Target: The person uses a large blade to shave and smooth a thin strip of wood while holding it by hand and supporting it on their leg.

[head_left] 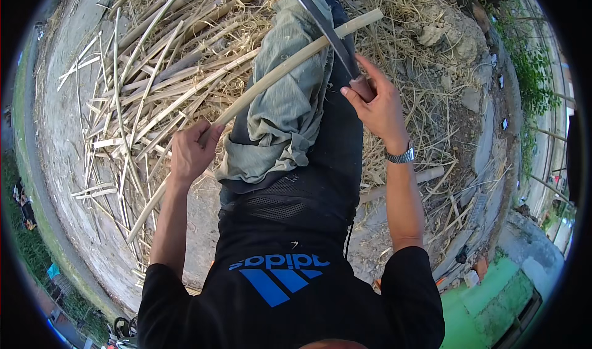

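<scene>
My left hand (191, 150) grips a long pale bamboo strip (290, 64) that runs from lower left up across my lap to the upper right. A grey-green cloth (287, 102) lies over my thigh under the strip. My right hand (377, 105), with a metal watch (401, 156) on the wrist, holds the handle of a long dark knife (320, 25). The blade slants up to the left and its edge lies against the bamboo strip near its far end.
A heap of split bamboo strips (154, 71) and dry shavings covers the concrete ground on my left. Straw, stones (431, 34) and debris lie on the right. A curved concrete edge (55, 213) borders grass at the far left. A green surface (487, 299) shows at lower right.
</scene>
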`<state>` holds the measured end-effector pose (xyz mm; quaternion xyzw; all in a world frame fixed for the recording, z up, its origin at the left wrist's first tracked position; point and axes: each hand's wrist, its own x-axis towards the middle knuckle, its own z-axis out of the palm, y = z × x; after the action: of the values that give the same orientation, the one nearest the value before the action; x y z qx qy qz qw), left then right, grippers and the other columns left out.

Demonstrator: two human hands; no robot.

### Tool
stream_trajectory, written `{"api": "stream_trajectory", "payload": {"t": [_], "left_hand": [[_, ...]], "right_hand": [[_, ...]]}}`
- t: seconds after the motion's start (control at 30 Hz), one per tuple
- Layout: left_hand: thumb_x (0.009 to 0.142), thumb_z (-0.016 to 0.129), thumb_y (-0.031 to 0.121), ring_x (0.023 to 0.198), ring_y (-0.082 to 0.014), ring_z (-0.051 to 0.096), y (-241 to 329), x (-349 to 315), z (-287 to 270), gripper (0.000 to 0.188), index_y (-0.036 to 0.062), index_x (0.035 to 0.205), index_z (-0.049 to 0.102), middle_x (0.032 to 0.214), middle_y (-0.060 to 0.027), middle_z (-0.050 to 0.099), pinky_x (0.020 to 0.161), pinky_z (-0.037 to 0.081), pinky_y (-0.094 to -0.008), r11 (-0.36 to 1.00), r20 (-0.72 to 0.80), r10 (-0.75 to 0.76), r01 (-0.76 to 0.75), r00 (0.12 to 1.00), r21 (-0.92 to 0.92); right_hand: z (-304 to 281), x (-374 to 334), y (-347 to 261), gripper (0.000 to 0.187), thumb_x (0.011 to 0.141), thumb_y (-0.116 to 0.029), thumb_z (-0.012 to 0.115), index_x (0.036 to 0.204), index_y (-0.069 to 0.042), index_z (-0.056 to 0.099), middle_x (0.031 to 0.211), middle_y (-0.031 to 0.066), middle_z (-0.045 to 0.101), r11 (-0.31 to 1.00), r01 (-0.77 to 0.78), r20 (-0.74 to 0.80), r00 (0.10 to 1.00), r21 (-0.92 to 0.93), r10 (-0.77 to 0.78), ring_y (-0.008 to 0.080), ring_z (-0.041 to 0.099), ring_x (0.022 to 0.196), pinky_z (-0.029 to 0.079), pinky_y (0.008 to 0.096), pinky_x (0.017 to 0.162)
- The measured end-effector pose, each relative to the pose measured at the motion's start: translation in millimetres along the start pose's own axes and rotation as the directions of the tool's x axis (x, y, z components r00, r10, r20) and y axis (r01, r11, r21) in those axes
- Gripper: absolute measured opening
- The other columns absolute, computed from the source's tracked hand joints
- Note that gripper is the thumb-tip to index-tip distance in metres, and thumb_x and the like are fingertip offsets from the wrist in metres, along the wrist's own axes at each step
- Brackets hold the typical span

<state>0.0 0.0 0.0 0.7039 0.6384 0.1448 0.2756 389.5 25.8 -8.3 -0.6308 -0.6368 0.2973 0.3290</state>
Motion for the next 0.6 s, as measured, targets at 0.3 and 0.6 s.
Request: {"api": "stream_trajectory", "payload": {"t": [0.3, 0.6], "left_hand": [[0.097, 0.074, 0.030, 0.042, -0.0252, 0.043, -8.5, 1.3, 8.6, 0.039, 0.0023, 0.073, 0.059, 0.049, -0.0110, 0.048, 0.046, 0.037, -0.0387, 0.997, -0.062, 0.062, -0.060, 0.996, 0.039], [0.097, 0.074, 0.027, 0.043, -0.0315, 0.054, -6.9, -7.7, 29.0, 0.036, 0.0037, 0.075, 0.059, 0.051, -0.0141, 0.054, 0.045, 0.042, -0.0404, 0.996, -0.100, 0.085, -0.087, 0.991, -0.012]], "right_hand": [[2.4, 8.8, -6.6, 0.057, 0.098, -0.057, 0.062, 0.074, -0.005, 0.063, 0.060, 0.0144, 0.064, 0.946, -0.096, 0.032, 0.993, -0.311, 0.111, 0.0379, 0.066, 0.059, 0.051, 0.0449, 0.056], [0.9, 41.7, 18.5, 0.075, 0.101, -0.067, 0.050, 0.067, -0.001, 0.063, 0.055, 0.0182, 0.058, 0.934, -0.141, -0.055, 0.990, -0.329, 0.130, 0.0395, 0.062, 0.055, 0.047, 0.0464, 0.053]]}}
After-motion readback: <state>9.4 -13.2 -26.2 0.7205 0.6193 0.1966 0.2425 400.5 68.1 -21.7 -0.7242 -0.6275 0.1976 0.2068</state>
